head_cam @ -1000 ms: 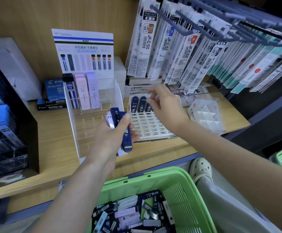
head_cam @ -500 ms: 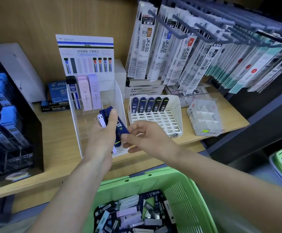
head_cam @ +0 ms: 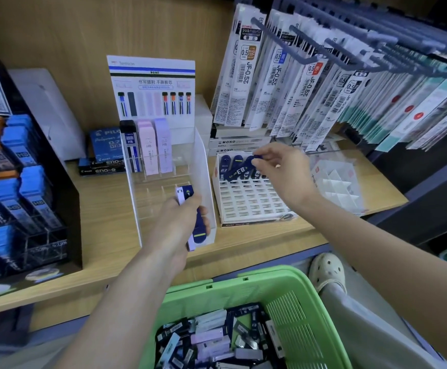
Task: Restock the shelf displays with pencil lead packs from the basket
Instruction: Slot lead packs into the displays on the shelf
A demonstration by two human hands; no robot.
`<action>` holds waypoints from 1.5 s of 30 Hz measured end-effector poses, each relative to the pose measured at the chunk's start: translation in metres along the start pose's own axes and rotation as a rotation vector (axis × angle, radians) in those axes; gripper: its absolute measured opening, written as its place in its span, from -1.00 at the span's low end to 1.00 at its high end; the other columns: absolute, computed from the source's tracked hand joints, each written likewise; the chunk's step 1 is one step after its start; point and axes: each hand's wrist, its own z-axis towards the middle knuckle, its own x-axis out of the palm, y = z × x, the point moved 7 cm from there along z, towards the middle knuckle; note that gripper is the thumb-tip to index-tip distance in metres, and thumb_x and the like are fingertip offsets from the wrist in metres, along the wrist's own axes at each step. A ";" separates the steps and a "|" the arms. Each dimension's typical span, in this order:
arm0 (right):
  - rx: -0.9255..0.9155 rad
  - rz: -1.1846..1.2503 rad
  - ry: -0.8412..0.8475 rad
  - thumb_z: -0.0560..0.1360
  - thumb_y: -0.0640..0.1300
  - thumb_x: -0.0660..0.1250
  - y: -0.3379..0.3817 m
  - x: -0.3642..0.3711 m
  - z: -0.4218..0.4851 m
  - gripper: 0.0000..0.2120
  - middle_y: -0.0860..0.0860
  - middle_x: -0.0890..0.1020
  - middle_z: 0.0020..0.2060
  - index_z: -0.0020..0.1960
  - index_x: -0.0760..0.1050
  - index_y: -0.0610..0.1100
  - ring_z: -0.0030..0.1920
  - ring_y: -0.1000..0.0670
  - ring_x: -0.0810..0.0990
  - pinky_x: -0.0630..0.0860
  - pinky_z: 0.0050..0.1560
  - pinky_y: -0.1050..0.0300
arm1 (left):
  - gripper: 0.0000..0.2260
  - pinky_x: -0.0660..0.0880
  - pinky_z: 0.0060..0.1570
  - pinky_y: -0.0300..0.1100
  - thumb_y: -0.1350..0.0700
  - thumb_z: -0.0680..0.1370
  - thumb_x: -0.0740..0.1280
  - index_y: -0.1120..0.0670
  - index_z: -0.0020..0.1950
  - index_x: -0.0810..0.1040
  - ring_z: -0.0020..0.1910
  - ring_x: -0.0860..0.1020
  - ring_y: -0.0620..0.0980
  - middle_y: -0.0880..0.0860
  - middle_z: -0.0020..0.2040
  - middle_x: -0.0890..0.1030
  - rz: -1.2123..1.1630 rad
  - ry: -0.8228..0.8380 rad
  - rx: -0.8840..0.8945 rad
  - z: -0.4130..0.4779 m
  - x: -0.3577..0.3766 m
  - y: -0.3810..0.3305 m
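Note:
My left hand (head_cam: 181,222) grips a small bundle of dark blue and white lead packs (head_cam: 198,230) in front of the clear acrylic display (head_cam: 201,166). My right hand (head_cam: 280,171) pinches one dark blue lead pack (head_cam: 255,159) at the back row of the white slotted tray (head_cam: 251,201), where several dark blue packs (head_cam: 237,169) stand. Below, the green basket (head_cam: 291,296) holds a heap of mixed lead packs (head_cam: 217,339). Black, pink and lilac packs (head_cam: 147,147) stand in the acrylic display's back row.
A black rack of blue lead cases (head_cam: 17,198) fills the left. Pen refill packs (head_cam: 310,83) hang on hooks at upper right. A white divided box (head_cam: 336,182) sits right of the tray. Pilot boxes (head_cam: 105,153) lie behind the acrylic display. A shoe (head_cam: 327,270) shows beside the basket.
My right hand took a dark blue pack from the bundle in my left hand and carried it up to the white tray's back row. My left hand stayed near the acrylic display.

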 end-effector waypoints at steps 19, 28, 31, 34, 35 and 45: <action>-0.217 -0.398 0.311 0.53 -0.24 0.30 0.019 0.047 0.041 -0.81 -0.12 0.63 0.00 0.12 0.58 -0.17 -0.03 -0.11 0.58 0.51 0.06 -0.02 | -0.87 0.37 -0.62 -0.34 0.12 0.61 0.24 0.19 0.05 0.42 -0.58 0.43 -0.08 0.10 -0.27 0.49 -0.019 0.005 0.001 0.000 -0.002 -0.006; -0.318 -0.532 0.444 0.54 -0.25 0.28 0.037 0.061 0.043 -0.81 -0.13 0.57 0.06 0.12 0.57 -0.22 0.04 -0.11 0.54 0.46 0.09 0.01 | -0.89 0.42 -0.60 -0.34 0.13 0.61 0.23 0.17 0.03 0.44 -0.46 0.43 -0.02 0.08 -0.28 0.47 -0.036 -0.011 -0.003 -0.002 -0.005 -0.010; -0.332 -0.527 0.379 0.55 -0.24 0.27 0.030 0.059 0.035 -0.79 -0.12 0.51 0.10 0.16 0.55 -0.21 0.04 -0.12 0.53 0.43 0.10 0.01 | -0.91 0.43 -0.60 -0.34 0.13 0.61 0.23 0.14 -0.04 0.44 -0.47 0.43 -0.02 0.08 -0.29 0.47 -0.050 -0.011 -0.006 -0.002 -0.005 -0.010; -0.314 -0.433 0.279 0.51 -0.26 0.31 0.021 0.055 0.024 -0.81 -0.11 0.56 0.03 0.12 0.51 -0.22 0.02 -0.13 0.54 0.47 0.06 -0.10 | -0.91 0.43 -0.60 -0.34 0.13 0.62 0.23 0.13 -0.05 0.43 -0.46 0.43 -0.03 0.08 -0.28 0.48 -0.050 -0.007 0.004 -0.002 -0.005 -0.010; -0.319 -0.406 0.255 0.50 -0.27 0.33 0.019 0.055 0.022 -0.83 -0.11 0.58 0.01 0.09 0.51 -0.23 0.00 -0.12 0.54 0.48 0.03 -0.12 | -0.91 0.43 -0.60 -0.34 0.14 0.62 0.23 0.13 -0.05 0.43 -0.46 0.43 -0.03 0.08 -0.28 0.48 -0.052 -0.005 0.008 -0.002 -0.006 -0.010; -0.378 -0.369 0.091 0.58 -0.18 0.23 0.032 0.049 0.006 -0.82 -0.02 0.49 0.03 0.14 0.51 -0.17 -0.07 0.03 0.52 0.45 -0.09 0.07 | -0.90 0.58 -0.32 -0.18 0.14 0.58 0.28 0.12 -0.12 0.46 -0.42 0.53 -0.04 0.05 -0.30 0.50 -0.177 0.018 0.039 -0.001 -0.005 -0.013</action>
